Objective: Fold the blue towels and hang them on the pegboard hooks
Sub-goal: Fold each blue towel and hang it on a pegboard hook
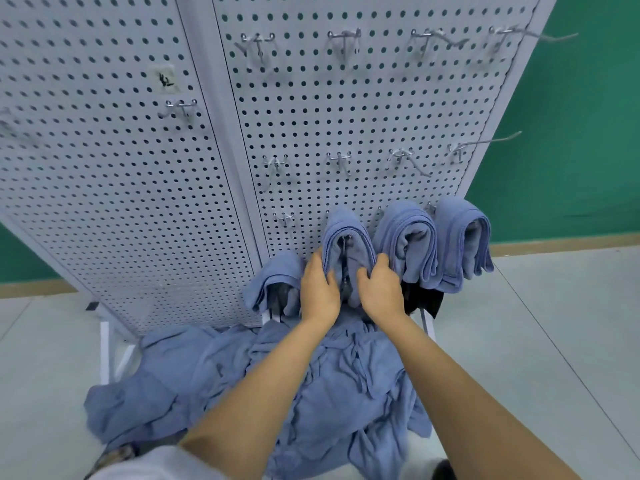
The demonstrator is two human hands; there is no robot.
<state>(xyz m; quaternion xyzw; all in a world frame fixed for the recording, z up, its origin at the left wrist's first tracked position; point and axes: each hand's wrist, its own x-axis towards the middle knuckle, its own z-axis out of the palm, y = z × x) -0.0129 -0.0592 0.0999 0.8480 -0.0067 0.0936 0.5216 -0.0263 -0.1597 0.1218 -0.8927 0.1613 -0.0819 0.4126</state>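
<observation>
Two grips, left hand [319,292] and right hand [381,291], clamped on edges of hung towel [346,232].

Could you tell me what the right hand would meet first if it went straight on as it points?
The right hand grips the folded towel, so that comes first; behind it, likely the pegboard, though depth is unclear.

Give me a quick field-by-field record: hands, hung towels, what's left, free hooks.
Hands: left hand and right hand both grip the folded blue towel on a bottom-row hook
Already hung: middle folded towel and rightmost folded towel, to its right
Left over: heap of loose blue towels below
Free hooks: metal hooks higher on the white perforated pegboard
</observation>
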